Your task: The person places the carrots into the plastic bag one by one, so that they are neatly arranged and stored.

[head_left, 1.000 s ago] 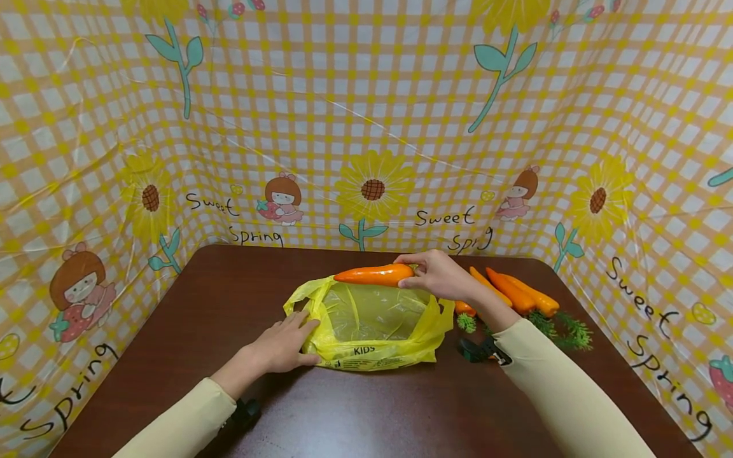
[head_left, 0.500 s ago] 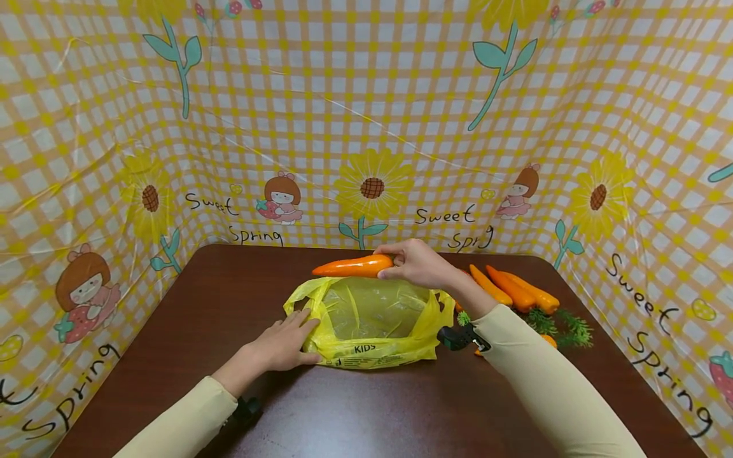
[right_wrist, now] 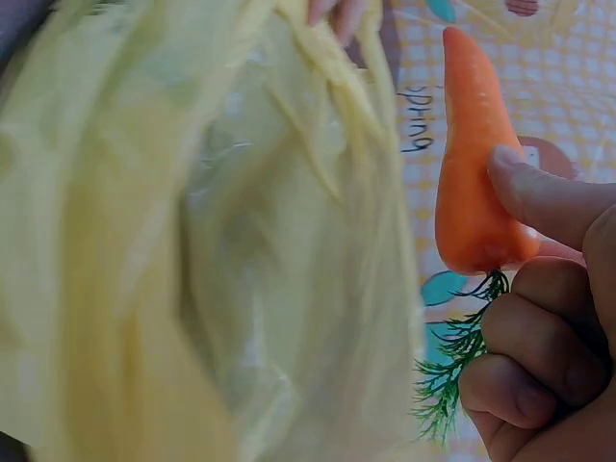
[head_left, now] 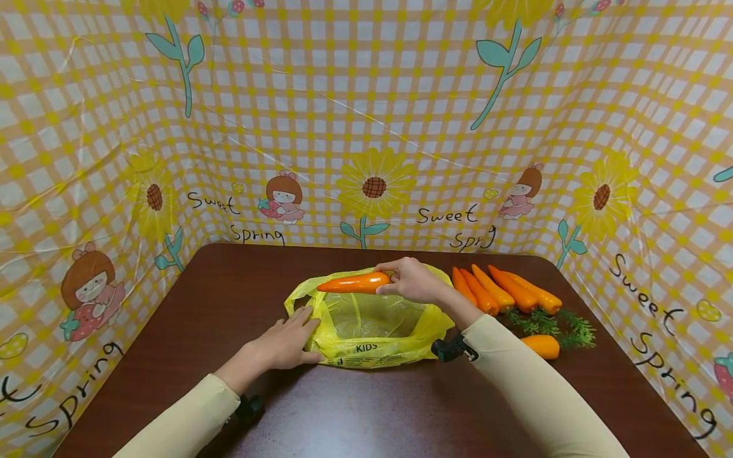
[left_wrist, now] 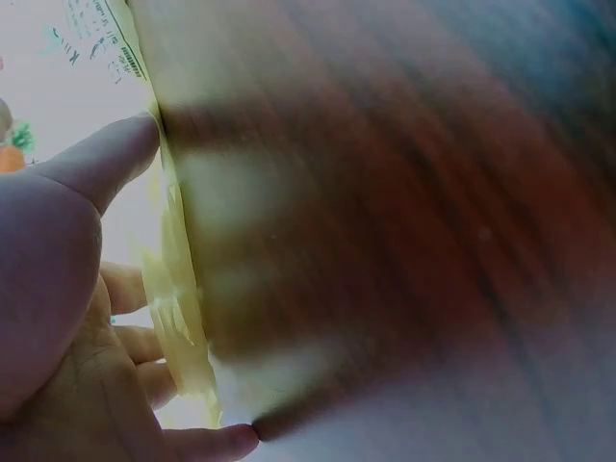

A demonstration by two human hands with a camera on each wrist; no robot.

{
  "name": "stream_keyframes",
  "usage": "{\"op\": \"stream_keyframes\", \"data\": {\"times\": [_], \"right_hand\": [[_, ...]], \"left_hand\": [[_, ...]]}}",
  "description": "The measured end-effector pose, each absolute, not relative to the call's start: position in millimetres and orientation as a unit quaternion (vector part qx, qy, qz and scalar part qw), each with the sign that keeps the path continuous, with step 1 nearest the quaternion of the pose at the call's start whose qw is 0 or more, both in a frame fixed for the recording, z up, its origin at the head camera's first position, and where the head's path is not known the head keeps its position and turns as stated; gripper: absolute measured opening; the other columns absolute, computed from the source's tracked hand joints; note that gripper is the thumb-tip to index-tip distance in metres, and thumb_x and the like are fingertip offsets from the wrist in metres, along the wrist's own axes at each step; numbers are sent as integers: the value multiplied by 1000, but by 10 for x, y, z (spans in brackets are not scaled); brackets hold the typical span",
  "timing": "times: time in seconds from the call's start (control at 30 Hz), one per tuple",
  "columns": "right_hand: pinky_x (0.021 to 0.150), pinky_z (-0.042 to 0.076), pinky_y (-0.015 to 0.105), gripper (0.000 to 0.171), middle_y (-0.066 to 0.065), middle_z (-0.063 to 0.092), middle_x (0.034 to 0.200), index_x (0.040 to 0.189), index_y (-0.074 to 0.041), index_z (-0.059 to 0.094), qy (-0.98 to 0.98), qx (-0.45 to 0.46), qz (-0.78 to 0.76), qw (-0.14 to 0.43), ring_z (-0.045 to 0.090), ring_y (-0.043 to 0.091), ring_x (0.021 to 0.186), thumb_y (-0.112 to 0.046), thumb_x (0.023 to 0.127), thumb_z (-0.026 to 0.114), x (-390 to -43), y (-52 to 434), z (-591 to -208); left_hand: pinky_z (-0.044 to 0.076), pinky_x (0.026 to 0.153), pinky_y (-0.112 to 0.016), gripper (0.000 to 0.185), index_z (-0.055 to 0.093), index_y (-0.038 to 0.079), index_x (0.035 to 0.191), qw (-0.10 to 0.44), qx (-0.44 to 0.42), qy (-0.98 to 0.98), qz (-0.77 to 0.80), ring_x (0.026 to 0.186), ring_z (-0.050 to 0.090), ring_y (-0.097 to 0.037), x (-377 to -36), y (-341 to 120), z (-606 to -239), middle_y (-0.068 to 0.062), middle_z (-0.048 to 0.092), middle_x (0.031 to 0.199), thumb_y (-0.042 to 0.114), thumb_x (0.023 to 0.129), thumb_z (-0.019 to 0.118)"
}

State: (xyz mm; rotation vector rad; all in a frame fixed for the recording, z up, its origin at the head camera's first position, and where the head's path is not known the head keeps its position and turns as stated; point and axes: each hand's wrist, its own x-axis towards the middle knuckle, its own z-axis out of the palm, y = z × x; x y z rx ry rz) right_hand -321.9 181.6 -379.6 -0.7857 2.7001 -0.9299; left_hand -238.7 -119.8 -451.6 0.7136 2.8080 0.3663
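Near the table's middle, a carrot [head_left: 353, 283] is pinched at its leafy end by the right hand [head_left: 413, 280] over the yellow bag [head_left: 375, 327], whose near-left rim is pressed down by the left hand's [head_left: 282, 344] flat, spread fingers, apparently so the mouth is kept open.

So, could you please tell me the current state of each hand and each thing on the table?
Left hand: flat, fingers straight, pressing the yellow bag's left edge.
Right hand: gripping a carrot by its leafy end.
Held carrot: level, above the bag's mouth.
Yellow bag: lying on the table, mouth open.
Other carrots: lying loose on the table, right of the bag.
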Motion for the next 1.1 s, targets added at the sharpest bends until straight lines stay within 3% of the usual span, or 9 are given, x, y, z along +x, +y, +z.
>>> {"op": "stream_keyframes", "data": {"times": [0.23,0.47,0.8,0.93,1.1], "right_hand": [[49,31,23,42,0,61,62,127,-10,70,922,-268,-274,61,37,9,46,-25,89,79,-3271,1843,-3993],[51,33,23,35,1,68,80,121,-10,71,927,-259,-264,65,40,9,50,-23,90,78,-3328,1867,-4113],[51,29,24,47,8,69,76,133,-6,65,939,-225,-252,58,35,10,48,-25,92,76,-3412,1931,-4251],[54,31,25,51,2,67,76,136,-4,63,944,-221,-239,55,38,10,53,-26,92,76,-3445,1967,-4297],[53,30,25,53,-2,55,63,139,-3,60,945,-211,-244,59,32,9,49,-25,93,74,-3479,2025,-4348]], "left_hand": [[27,113,-66,80,41,2,153,108,247,954,131,153,22,-35,-2390,-1194,-4520,-19,20,166,49,94,68],[27,113,-66,81,41,1,153,112,248,954,129,152,25,-35,-2417,-1188,-4536,-19,24,165,49,93,68],[27,114,-65,81,41,2,152,116,245,953,134,152,26,-34,-2412,-1195,-4536,-17,26,164,49,92,70],[27,113,-65,80,41,3,152,117,247,953,134,152,26,-33,-2407,-1195,-4534,-17,26,164,48,93,70],[27,114,-65,80,41,3,153,119,247,952,132,152,26,-33,-2400,-1194,-4527,-17,26,165,49,93,69]]}}
